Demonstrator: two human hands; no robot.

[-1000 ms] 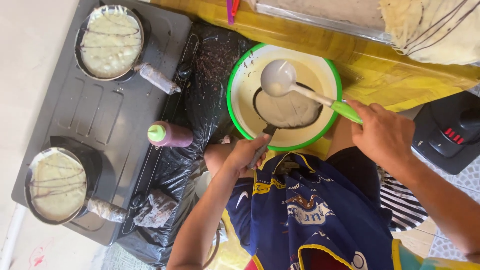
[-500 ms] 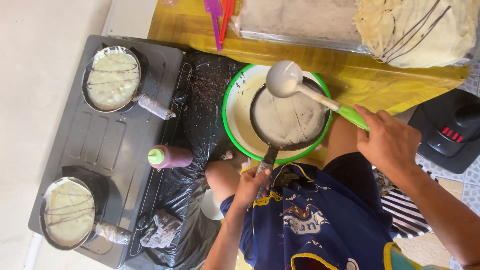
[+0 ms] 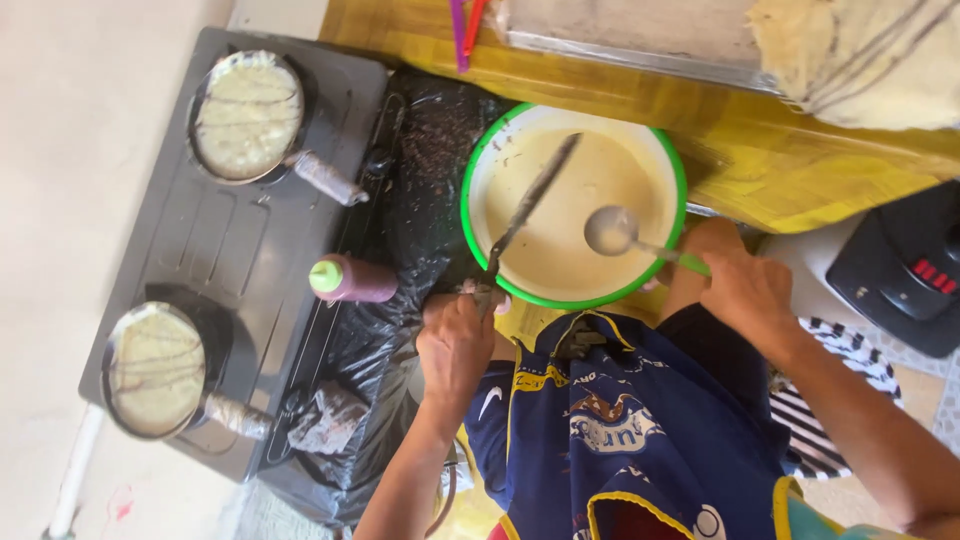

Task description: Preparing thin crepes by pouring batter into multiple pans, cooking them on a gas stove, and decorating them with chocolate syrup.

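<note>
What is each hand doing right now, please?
Left hand: closed on the handle of a small dark frying pan tilted edge-on over the green-rimmed batter bowl.
Right hand: closed on a green-handled metal ladle.

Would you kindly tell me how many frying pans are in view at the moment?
3: one on the stove's far burner, one on its near burner, and one tilted edge-on over the batter bowl, held in the left hand. None seems hidden.
</note>
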